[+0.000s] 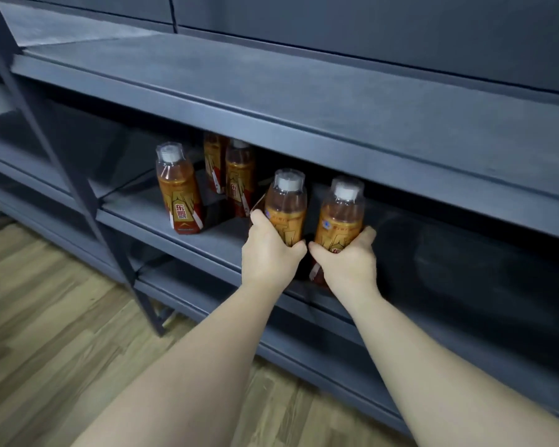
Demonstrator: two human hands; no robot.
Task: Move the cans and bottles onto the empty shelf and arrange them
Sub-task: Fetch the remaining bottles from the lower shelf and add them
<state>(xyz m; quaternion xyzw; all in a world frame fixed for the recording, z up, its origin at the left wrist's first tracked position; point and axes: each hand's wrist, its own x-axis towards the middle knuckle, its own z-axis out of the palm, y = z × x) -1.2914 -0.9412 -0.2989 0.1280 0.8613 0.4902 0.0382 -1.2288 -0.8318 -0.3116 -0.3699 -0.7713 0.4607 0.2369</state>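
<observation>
Five clear bottles of amber drink stand on the grey middle shelf [149,217]; the left hand [268,253] is clamped on one bottle [286,208], the right hand [346,259] on its neighbour [341,217]. A third bottle [178,188] stands apart to the left, two more [239,179] behind, perhaps touching; wooden floor [46,317] below.

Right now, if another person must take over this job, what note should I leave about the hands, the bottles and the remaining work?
Left hand: closed around the left held bottle, at the front of the middle shelf.
Right hand: closed around the right held bottle, beside the first.
Also on that shelf: one bottle at the left front, upright, and two rear bottles close together, partly hidden by the upper shelf.
Done: cannot tell which bottles are already placed. The upper shelf carries nothing in view.
Left: finish moving the two held bottles, then handle the other three. No cans are in view.
</observation>
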